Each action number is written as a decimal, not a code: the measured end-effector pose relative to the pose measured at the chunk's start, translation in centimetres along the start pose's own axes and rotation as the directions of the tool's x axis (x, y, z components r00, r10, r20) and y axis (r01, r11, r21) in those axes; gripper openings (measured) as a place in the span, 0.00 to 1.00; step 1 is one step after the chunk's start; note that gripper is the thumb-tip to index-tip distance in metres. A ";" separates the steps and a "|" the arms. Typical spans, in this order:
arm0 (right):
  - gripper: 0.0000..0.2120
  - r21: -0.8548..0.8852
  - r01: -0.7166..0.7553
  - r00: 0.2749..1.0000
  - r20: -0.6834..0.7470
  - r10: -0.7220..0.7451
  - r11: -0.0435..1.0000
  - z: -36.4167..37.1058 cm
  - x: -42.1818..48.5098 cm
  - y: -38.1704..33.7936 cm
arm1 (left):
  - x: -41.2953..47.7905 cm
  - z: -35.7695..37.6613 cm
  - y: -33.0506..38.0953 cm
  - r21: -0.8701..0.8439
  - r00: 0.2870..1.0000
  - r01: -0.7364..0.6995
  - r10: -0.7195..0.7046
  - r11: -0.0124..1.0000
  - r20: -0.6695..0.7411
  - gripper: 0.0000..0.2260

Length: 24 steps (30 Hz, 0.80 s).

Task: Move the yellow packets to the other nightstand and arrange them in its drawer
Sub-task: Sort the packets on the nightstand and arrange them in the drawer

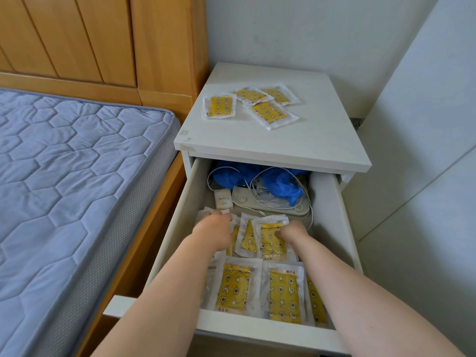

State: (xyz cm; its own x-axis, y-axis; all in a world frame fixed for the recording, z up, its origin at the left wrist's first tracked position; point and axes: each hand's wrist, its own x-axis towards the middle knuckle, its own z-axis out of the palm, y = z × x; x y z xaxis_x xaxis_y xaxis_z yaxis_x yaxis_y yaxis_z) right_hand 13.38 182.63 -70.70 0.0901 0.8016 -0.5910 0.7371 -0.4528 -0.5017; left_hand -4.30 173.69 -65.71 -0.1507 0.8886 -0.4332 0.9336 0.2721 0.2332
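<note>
The white nightstand (322, 140) has its drawer (175, 228) pulled out. Several yellow packets in clear wrappers lie on the nightstand top (269, 113). More yellow packets (233, 287) lie flat in the front of the drawer, and others (248, 238) stand tilted in a middle row. My left hand (213, 230) reaches down onto the left end of that row, its fingers hidden among the packets. My right hand (292, 231) grips the right-most tilted packet (271, 243), thumb across its face.
The back of the drawer holds blue crumpled plastic (280, 184), white cables, a flat white device (270, 202) and a small white tube (222, 199). A bed with a blue quilted mattress (77, 189) and wooden headboard stands at the left. White walls close the right side.
</note>
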 end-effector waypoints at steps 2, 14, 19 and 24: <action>0.13 -0.119 0.007 0.998 -0.060 -0.015 0.993 0.0 -0.1 -0.1 | 0.3 0.8 0.0 0.022 0.999 0.014 -0.015 1.000 0.034 0.25; 0.14 0.005 0.022 0.999 -0.042 -0.022 1.000 0.5 -0.3 -0.3 | 2.2 2.7 -1.0 -0.074 0.997 0.069 -0.066 0.995 0.036 0.39; 0.15 0.002 -0.032 0.999 -0.037 0.032 1.000 0.4 -0.7 -0.7 | 2.4 2.9 -1.3 -0.065 0.997 0.079 -0.078 0.995 0.022 0.39; 0.16 0.117 -0.060 0.997 -0.042 0.065 0.991 0.5 -0.6 -0.4 | 2.4 2.8 -1.2 -0.024 0.996 0.073 -0.072 0.997 0.045 0.35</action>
State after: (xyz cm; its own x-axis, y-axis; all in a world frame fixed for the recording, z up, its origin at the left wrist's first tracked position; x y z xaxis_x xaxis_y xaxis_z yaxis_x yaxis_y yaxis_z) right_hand 12.72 182.12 -70.46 0.1658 0.7860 -0.5956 0.6467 -0.5426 -0.5361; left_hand -4.91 174.50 -69.47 -0.2030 0.8490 -0.4879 0.9119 0.3454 0.2217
